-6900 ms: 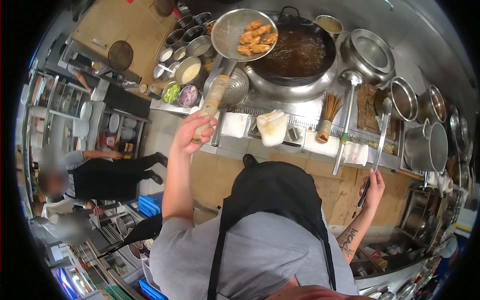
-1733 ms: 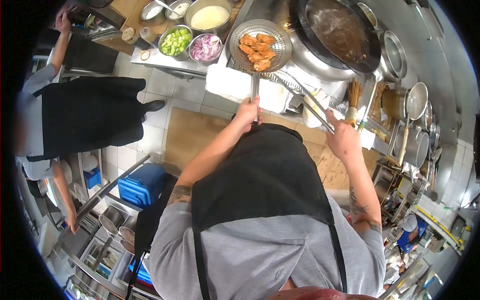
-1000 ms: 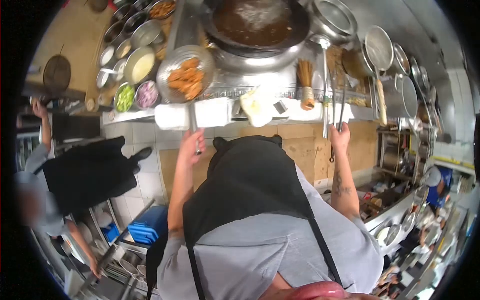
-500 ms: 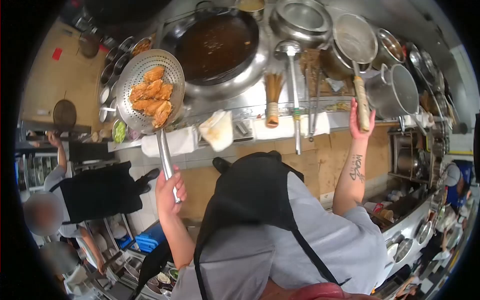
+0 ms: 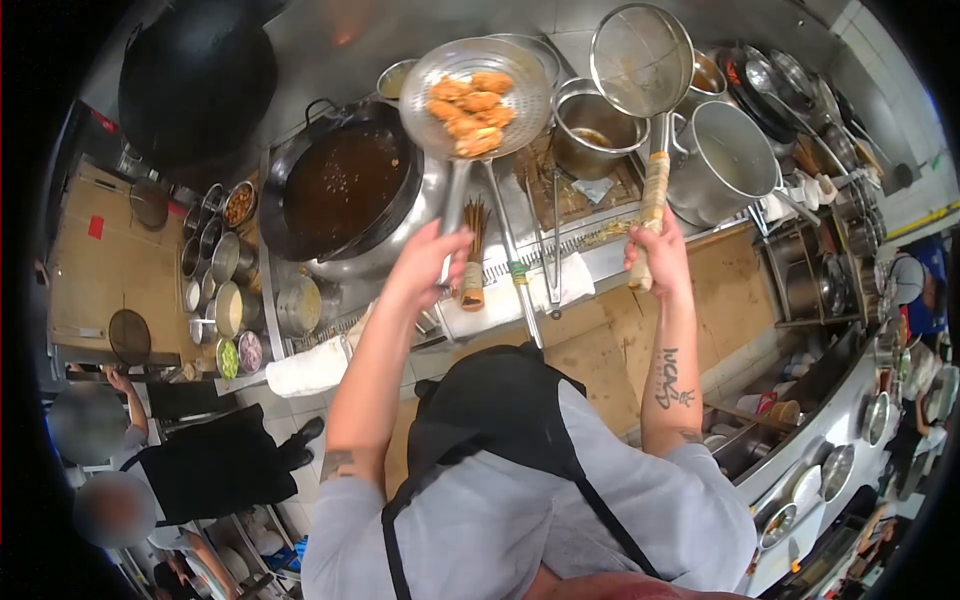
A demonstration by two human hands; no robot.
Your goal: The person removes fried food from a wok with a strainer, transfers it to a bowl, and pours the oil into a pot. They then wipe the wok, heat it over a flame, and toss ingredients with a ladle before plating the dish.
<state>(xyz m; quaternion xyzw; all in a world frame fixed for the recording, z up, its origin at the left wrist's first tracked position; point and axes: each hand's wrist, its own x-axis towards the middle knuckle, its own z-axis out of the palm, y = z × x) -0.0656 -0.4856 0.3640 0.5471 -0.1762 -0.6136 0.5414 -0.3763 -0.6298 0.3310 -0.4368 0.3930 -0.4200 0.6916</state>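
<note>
My left hand [image 5: 432,262] grips the metal handle of a perforated skimmer [image 5: 528,90], whose bowl carries several pieces of orange-brown fried food [image 5: 470,112]. My right hand [image 5: 660,255] is wrapped round the bound handle of a wire mesh strainer [image 5: 640,62], held over the pots at the right. Left of the skimmer sits a black wok of dark oil [image 5: 340,190]. Beneath and beside my left hand are a bamboo brush [image 5: 473,270] and a long-handled ladle [image 5: 508,235].
A steel pot [image 5: 600,135] and a larger pot of liquid [image 5: 725,160] stand at the right. Small containers [image 5: 233,255] line the left. Folded cloths [image 5: 305,370] lie along the counter edge. Co-workers [image 5: 205,465] stand at the left; others are at the far right.
The skimmer with the fried food has moved right, from left of the wok to its right side. My right hand and the strainer have shifted left, nearer my left hand. The view has turned.
</note>
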